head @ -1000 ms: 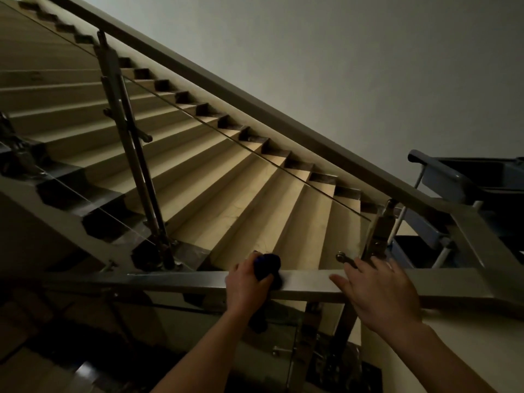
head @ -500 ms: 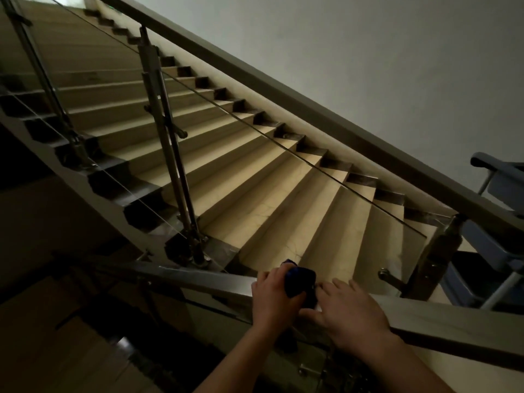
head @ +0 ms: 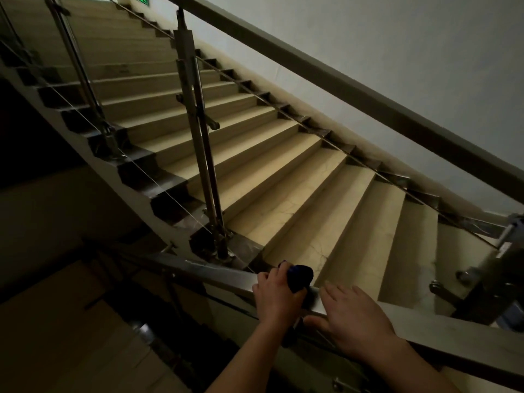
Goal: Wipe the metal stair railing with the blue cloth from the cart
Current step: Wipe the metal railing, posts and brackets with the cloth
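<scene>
My left hand (head: 276, 297) clenches the blue cloth (head: 300, 276) — bunched on top of the railing (head: 215, 275); my right hand (head: 355, 321) lies flat and relaxed just beside. The cloth looks soft and light, the railing probably slick — best wrapped right around it.

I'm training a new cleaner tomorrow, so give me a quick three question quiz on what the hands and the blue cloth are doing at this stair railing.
1. True or false: the left hand grips the blue cloth on the metal railing.
2. The right hand is: A) pinching the cloth; B) open, fingers straight, at the railing; C) clenched in a fist.
3. Which hand is nearer the upright post?

Key: 1 true; 2 B; 3 the left hand.
</scene>
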